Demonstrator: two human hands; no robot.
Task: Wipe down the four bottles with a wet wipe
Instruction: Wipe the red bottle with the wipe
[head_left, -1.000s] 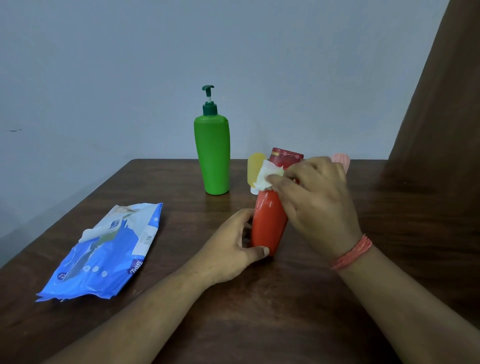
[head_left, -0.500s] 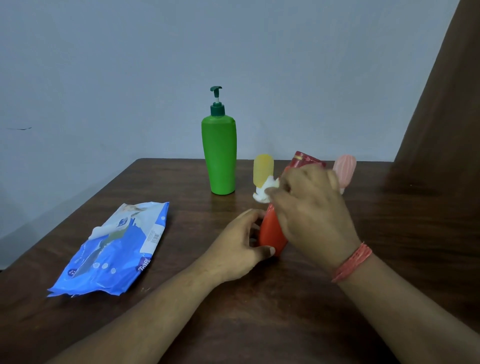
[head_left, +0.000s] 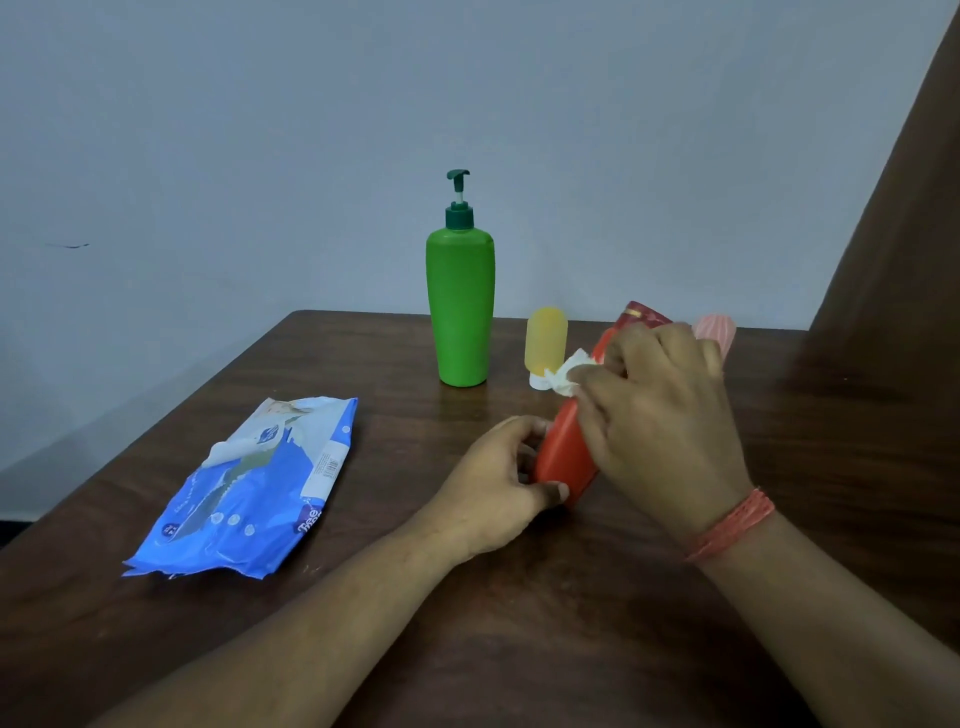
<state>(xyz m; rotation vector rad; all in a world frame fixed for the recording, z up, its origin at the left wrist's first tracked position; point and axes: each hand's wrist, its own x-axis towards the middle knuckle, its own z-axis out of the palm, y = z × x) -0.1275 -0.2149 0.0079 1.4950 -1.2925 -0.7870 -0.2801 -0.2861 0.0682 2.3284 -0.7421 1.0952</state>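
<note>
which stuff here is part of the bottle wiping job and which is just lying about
Part of the job:
red bottle, tilted, held by the left hand
wet wipe in the right hand
green pump bottle
yellow bottle
pink bottle

Just lying about:
blue wipes packet

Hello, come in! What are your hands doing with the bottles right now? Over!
Left hand grips red bottle base. Right hand rubs wet wipe on it. Bottle tilted. Nothing blocking.
</note>
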